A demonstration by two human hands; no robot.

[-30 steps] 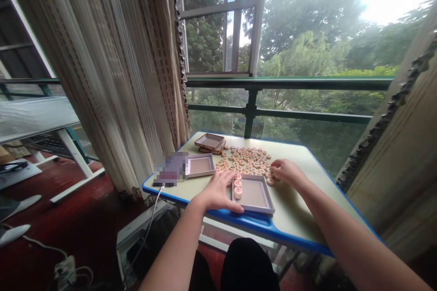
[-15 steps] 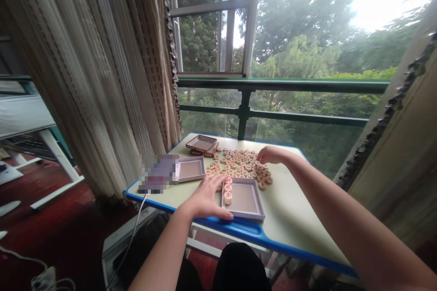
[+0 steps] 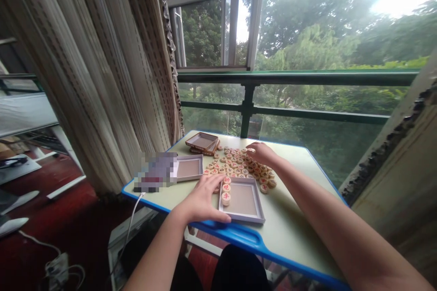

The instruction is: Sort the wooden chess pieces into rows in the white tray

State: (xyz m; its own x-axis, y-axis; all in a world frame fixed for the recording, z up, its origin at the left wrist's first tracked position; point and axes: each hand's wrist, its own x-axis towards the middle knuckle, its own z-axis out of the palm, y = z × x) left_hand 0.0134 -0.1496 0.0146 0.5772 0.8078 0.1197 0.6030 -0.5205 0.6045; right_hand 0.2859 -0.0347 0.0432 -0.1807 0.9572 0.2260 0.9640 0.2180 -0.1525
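Hands have game pieces between them.

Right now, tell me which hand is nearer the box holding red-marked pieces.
Left. The left hand is at the box, along its left side; the right hand is beyond it, at the scattered pieces.

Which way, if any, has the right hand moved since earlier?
Yes: the right hand moved left and farther out over the round pieces, closer to the stacked trays.
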